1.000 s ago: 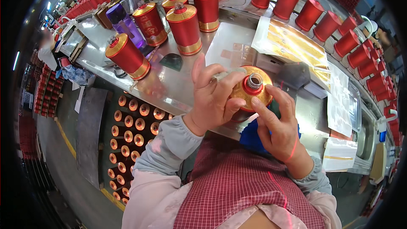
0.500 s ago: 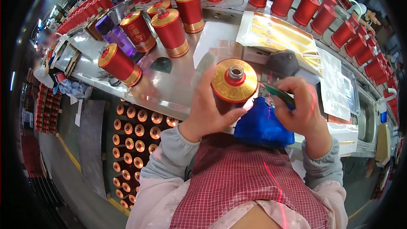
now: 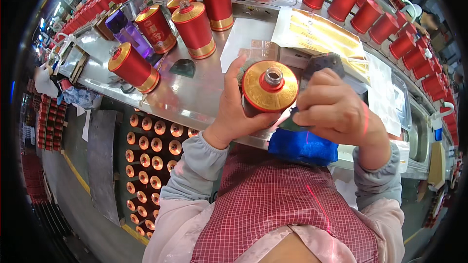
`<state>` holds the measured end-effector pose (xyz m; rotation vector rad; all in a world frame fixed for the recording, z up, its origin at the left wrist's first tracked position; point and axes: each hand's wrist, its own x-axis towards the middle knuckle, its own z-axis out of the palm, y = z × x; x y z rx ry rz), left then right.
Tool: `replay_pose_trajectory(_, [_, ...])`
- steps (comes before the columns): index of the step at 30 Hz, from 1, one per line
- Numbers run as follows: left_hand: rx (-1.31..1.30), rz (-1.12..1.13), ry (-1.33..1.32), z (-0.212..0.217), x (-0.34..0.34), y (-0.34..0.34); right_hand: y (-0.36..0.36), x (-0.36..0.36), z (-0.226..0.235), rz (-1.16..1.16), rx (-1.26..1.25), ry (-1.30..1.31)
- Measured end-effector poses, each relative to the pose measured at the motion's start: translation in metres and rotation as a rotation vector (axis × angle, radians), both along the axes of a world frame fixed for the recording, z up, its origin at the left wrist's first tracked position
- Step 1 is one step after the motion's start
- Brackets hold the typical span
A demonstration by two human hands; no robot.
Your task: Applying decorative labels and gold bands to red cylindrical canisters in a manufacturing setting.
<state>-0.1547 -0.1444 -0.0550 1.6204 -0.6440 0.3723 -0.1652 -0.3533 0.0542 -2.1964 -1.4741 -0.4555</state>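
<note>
My left hand (image 3: pixel 236 114) grips a red bottle with a gold shoulder (image 3: pixel 269 86), held upright just above the front edge of the steel bench (image 3: pixel 192 100). Its neck points up at me and shows a pale opening. My right hand (image 3: pixel 336 109) is closed next to the bottle's right side, with a small dark green piece (image 3: pixel 291 125) pinched under its fingers. A blue cloth (image 3: pixel 303 146) lies just below both hands at the bench edge.
Several red and gold bottles (image 3: pixel 195 29) stand at the back left of the bench, one (image 3: pixel 132 66) nearer the front. A purple bottle (image 3: pixel 127 34) stands among them. Gold label sheets (image 3: pixel 321 34) lie at the right. More red bottles (image 3: pixel 390 29) line the far conveyor. A crate of bottles (image 3: pixel 151 146) sits below left.
The bottle has been turned upright so its open neck faces me. My right hand came off its top and moved to its right side, closing on a small dark piece.
</note>
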Motion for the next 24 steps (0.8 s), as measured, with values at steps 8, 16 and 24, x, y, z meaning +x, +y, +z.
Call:
replay_pose_trajectory(8, [-0.007, -0.094, 0.055, -0.003, 0.004, 0.007, -0.011, -0.010, 0.007, 0.078, 0.005, 0.181])
replay_pose_trajectory(16, [-0.110, -0.009, 0.022, -0.005, -0.007, -0.015, -0.002, -0.018, -0.012, -0.471, 0.494, 0.594])
replay_pose_trajectory(24, [-0.197, -0.086, 0.145, -0.002, -0.002, -0.015, -0.008, 0.030, -0.047, -0.609, 0.485, 0.442])
